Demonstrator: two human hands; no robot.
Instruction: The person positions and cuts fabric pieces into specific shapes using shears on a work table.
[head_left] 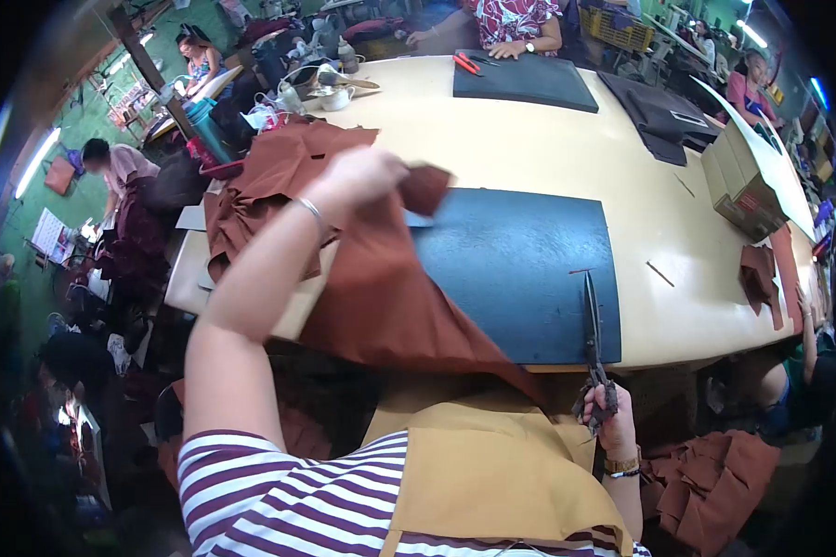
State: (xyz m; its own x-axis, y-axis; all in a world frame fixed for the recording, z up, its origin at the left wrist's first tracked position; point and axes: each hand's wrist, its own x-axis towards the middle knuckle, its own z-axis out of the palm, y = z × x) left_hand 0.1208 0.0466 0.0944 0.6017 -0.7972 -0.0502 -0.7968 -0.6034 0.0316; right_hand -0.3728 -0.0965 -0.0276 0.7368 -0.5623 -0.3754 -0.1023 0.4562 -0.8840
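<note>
My left hand point(370, 178) is raised over the table's left part, closed on a large piece of reddish-brown fabric point(381, 292). The fabric hangs down from it across the table's front edge, and its upper end is blurred by motion. At the front edge, my right hand point(611, 416) is wrapped round the handles of large dark scissors point(593, 320). Their blades point away from me over the right part of a dark blue mat point(520, 269). A heap of the same fabric point(283, 158) lies on the left, beyond my left forearm.
Across the cream table point(399, 88), a co-worker's hand rests near a black mat point(529, 85) with red-handled pliers point(467, 64). A cardboard box point(743, 181) and dark folded material point(655, 111) are at the right. Cups and tools stand back left. Other people sit around.
</note>
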